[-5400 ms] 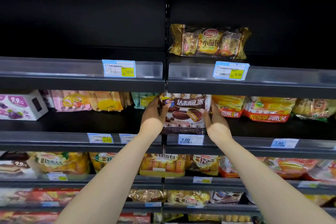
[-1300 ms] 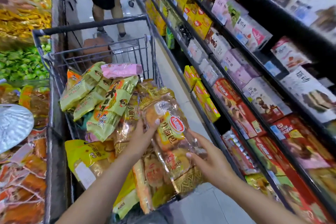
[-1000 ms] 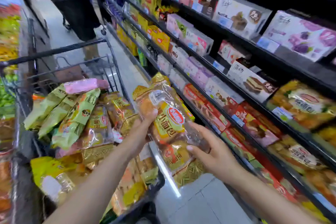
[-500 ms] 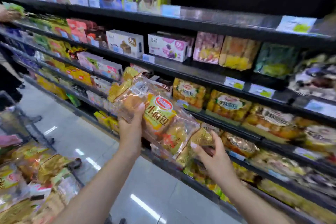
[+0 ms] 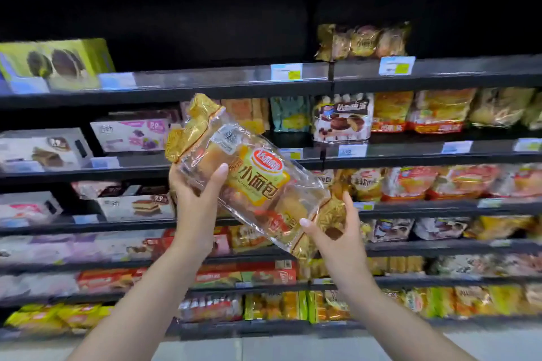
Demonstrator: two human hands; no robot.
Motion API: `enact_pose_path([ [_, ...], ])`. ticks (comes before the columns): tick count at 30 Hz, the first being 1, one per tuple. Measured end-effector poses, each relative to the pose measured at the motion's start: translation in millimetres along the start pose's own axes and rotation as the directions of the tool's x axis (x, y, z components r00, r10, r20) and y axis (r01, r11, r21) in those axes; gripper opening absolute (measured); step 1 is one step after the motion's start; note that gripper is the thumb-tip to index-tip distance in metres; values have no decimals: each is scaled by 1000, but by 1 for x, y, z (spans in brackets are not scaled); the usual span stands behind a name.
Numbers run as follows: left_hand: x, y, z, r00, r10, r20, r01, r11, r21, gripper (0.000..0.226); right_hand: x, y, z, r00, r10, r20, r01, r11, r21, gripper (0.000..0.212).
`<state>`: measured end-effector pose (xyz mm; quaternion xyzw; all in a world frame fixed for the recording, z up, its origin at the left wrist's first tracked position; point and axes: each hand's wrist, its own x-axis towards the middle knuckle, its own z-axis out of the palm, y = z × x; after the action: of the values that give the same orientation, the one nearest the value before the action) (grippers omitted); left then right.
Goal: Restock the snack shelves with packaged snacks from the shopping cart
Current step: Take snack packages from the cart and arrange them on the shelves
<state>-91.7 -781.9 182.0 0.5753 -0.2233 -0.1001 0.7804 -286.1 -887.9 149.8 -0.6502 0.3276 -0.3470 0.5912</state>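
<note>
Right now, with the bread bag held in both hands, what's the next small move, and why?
Probably lift the bread bag up and right toward the matching pack on the upper shelf. That gold-ended pack looks alike and sits alone with bare shelf beside it. The left hand and right hand hold the bag tilted below that level.

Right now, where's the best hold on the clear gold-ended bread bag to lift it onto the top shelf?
Grip the clear gold-ended bread bag by its two gold crimped ends, from below. It hangs tilted, upper end left, lower end right. The left hand holds near the top, the right hand the lower end; the middle looks soft.
</note>
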Motion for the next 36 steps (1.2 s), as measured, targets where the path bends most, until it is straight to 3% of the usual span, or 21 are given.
enact_pose_path([
  [3,7,10,10,997,-40,60,43,997,-61,67,-8,-7,-20,989,-81,-122,78,997,-30,92],
  [9,10,9,37,969,-38,244,52,997,-51,76,-24,-9,-53,936,-162,-312,131,985,-117,87],
  [18,-15,-10,107,895,-49,443,52,999,5,72,-31,-8,-113,848,-155,-508,156,987,-41,86],
  [21,-24,-19,138,886,-66,458,62,998,24,70,-26,-4,-141,853,-144,-502,120,990,-79,87],
  [24,-32,-22,171,884,-61,464,52,998,34,72,-16,-4,-172,877,-135,-461,82,988,-134,100],
  [27,-35,-19,199,887,-11,462,-20,998,63,81,0,-10,-201,885,-165,-436,76,974,-215,108],
  [31,-38,-2,230,908,71,412,-111,991,74,74,25,-30,-234,865,-294,-407,159,929,-333,105],
  [36,-29,25,254,937,163,308,-205,973,108,56,62,-65,-259,836,-408,-368,290,897,-335,97],
])
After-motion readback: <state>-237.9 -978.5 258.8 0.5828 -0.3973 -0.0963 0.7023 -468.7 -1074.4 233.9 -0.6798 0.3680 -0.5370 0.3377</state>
